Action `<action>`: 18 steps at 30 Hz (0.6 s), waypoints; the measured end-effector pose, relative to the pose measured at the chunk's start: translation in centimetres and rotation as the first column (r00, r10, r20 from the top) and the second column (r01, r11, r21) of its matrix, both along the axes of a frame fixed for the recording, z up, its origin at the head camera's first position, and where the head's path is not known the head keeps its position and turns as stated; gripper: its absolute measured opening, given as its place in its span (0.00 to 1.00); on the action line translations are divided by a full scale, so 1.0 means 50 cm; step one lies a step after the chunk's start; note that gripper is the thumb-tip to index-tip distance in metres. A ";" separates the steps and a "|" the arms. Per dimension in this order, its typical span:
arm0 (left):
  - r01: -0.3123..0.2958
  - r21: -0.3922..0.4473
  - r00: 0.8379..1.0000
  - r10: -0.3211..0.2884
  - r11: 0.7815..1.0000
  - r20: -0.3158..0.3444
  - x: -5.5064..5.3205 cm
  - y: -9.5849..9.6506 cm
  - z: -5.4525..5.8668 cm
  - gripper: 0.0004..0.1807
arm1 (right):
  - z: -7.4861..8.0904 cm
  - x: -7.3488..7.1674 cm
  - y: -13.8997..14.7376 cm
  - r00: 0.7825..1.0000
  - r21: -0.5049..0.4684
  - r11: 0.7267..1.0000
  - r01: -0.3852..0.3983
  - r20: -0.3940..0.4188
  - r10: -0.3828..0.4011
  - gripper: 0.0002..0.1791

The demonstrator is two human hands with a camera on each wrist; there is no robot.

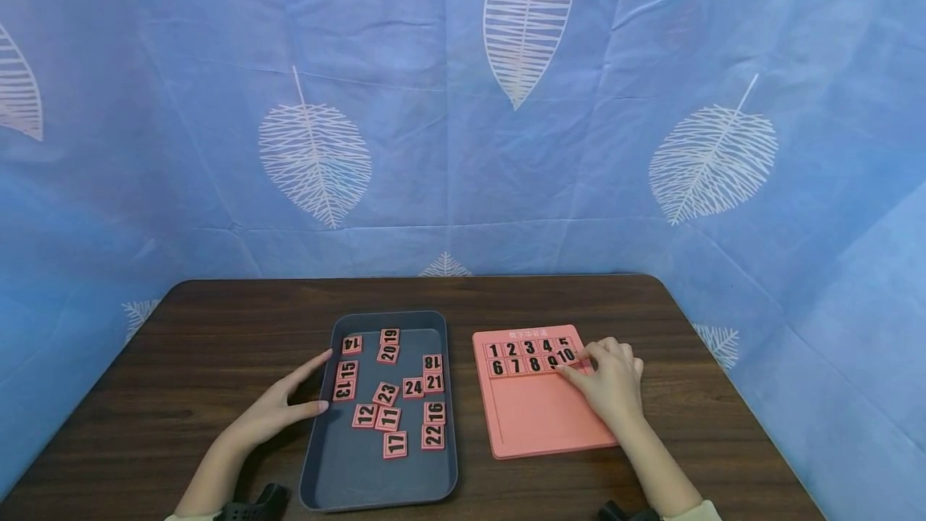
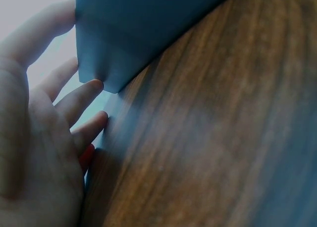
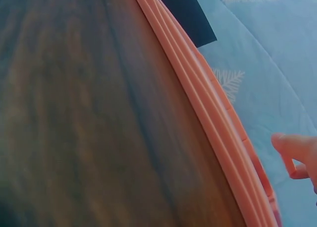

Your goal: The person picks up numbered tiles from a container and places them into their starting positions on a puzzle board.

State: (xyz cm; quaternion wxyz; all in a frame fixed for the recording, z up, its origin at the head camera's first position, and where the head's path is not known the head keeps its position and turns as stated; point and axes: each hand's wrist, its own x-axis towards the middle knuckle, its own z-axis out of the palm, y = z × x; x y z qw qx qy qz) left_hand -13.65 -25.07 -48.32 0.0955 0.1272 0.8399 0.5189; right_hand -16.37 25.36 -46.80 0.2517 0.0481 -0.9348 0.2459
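My left hand [image 1: 271, 412] rests against the left side of the dark grey tray [image 1: 376, 489], its thumb and fingers spread and fairly straight; the left wrist view shows fingertips [image 2: 94, 85] at the tray wall. Number tiles such as 12 [image 1: 365, 416] and 17 [image 1: 395, 445] lie scattered in the tray. Over the pink number board [image 1: 538, 412], my right hand [image 1: 613, 380] pinches the 10 tile [image 1: 566, 354] between thumb and forefinger. That tile sits tilted at the right end of the second row, partly covering its neighbours. Tiles 1 to 9 fill the board's top rows.
Everything stands on a dark wooden table [image 1: 253, 320]. A blue cloth [image 1: 434, 143] with white leaf prints hangs behind it. A strip of table separates the tray from the board. Dark wrist straps [image 1: 256, 502] show at the bottom.
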 end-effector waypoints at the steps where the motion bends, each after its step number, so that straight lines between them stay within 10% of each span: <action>1: 0.000 0.001 1.000 0.000 1.000 0.001 0.000 0.000 0.000 0.41 | -0.003 -0.001 0.003 1.000 0.002 1.000 0.006 0.006 -0.006 0.16; 18: 0.002 0.001 1.000 -0.002 1.000 -0.009 -0.001 0.002 -0.003 0.42 | -0.018 -0.004 0.021 0.986 0.054 0.996 0.073 0.147 -0.080 0.19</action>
